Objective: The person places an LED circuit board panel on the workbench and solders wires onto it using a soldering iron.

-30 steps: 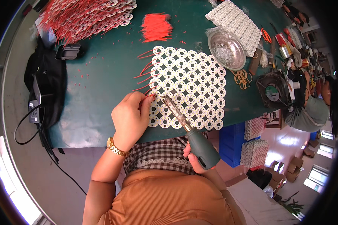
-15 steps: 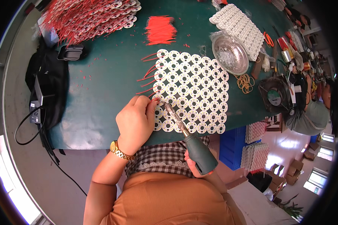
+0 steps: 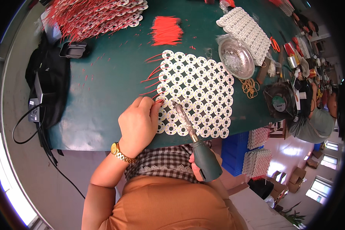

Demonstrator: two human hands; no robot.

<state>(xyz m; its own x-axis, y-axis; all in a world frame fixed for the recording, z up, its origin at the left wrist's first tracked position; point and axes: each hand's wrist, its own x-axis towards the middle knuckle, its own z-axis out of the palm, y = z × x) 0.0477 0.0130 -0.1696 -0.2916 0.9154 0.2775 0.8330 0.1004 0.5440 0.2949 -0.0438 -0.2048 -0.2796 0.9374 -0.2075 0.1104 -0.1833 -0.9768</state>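
Note:
A sheet of joined round white LED circuit boards (image 3: 188, 81) lies on the green table in front of me. Red wires (image 3: 152, 79) stick out leftward from several boards of its left column. My left hand (image 3: 138, 123) is closed in a pinch at that edge, holding a short red wire (image 3: 160, 101) against a board; the fingers hide most of it. My right hand (image 3: 196, 168) grips the dark green handle of a soldering iron (image 3: 205, 160), and the handle covers most of the fingers. The iron's tip points up and left, over the second column, a little right of the pinched wire.
Loose red wires (image 3: 166, 30) lie beyond the sheet, with wired boards (image 3: 99, 17) heaped at far left. A metal bowl (image 3: 237, 56), bare boards (image 3: 244, 32), rubber bands (image 3: 250, 88) and a small fan (image 3: 280, 100) stand at right. Another person (image 3: 314, 119) sits further right.
The soldering iron's tip has moved slightly right, away from the pinched wire. My left hand keeps its place at the board's edge. The whole view has shifted a little.

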